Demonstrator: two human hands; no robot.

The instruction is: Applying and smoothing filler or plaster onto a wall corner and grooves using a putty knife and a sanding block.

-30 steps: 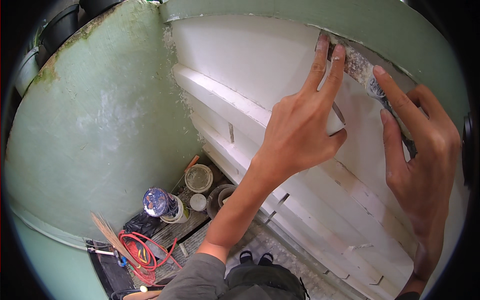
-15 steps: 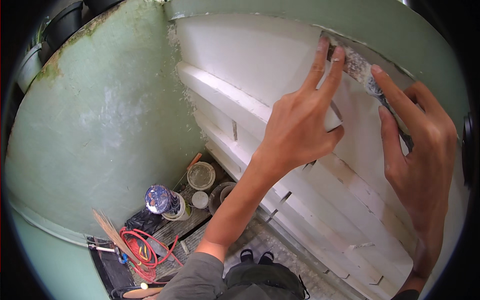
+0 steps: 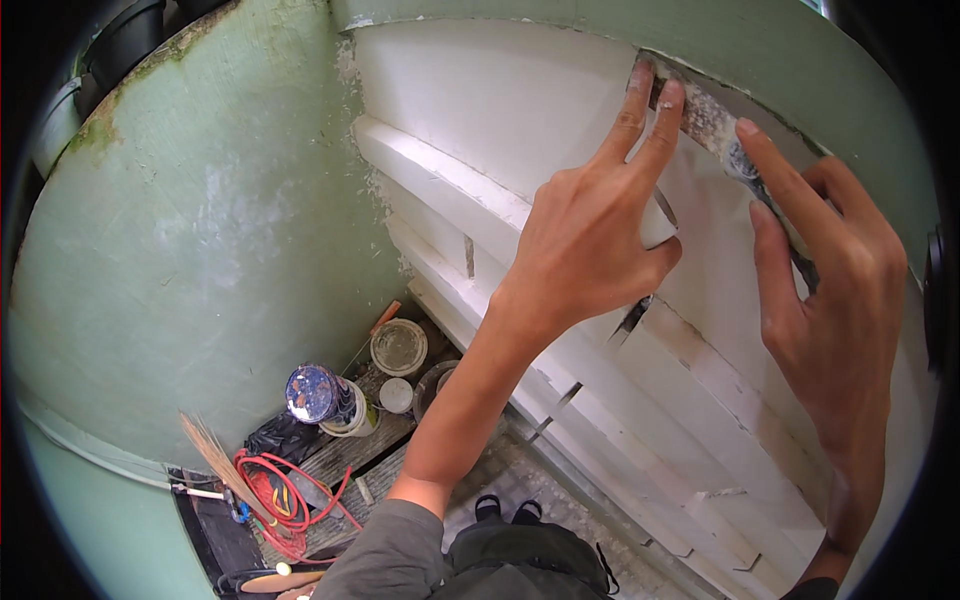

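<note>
A putty knife (image 3: 708, 118) with a long blade smeared with white filler lies against the top of the white wall, just under the green upper edge. My right hand (image 3: 835, 270) is closed round its dark handle, with the index finger stretched along to the blade. My left hand (image 3: 590, 235) presses its index and middle fingertips on the blade's far end. Its other fingers are curled. Between them and the thumb shows a small white piece (image 3: 660, 229) with a dark edge; I cannot make out what it is.
White slatted ledges (image 3: 450, 190) step down the wall, with dark slots in them. A rough green wall (image 3: 200, 240) stands at left. Below are a paint-smeared bucket (image 3: 345, 408), a round tub (image 3: 399, 346), a red hose (image 3: 290, 510) and a straw broom (image 3: 215, 450). Plant pots (image 3: 130, 40) line the wall top.
Both hands and the putty knife have shifted slightly up and to the left in the picture. More of a dark slot shows below my left hand. The grips look the same.
</note>
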